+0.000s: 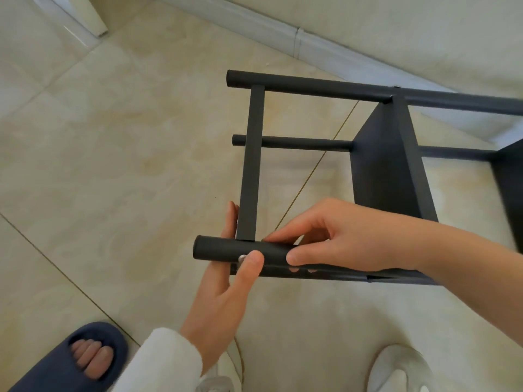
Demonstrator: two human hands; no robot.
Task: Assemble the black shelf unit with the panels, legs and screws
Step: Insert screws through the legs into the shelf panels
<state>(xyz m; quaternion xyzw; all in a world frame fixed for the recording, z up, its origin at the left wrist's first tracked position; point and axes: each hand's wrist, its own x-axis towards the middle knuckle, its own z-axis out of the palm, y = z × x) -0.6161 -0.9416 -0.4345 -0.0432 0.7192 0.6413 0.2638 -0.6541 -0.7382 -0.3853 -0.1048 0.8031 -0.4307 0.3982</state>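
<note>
A room in a home: glossy beige tiled floor (113,171) meeting a pale skirting board (283,32); a foot in a navy house slipper (85,352) on the tiles

Glossy beige floor tiles (113,165) with thin grout lines (70,281) met a pale baseboard (254,29) under a plain wall (424,24), and a white panel (76,15) stood nearby.

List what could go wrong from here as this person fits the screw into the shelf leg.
The screw sits only under the left hand's thumb; it could slip out and roll across the tiled floor.
The right hand only pinches the leg; if it turns, the screw may jam.
</note>
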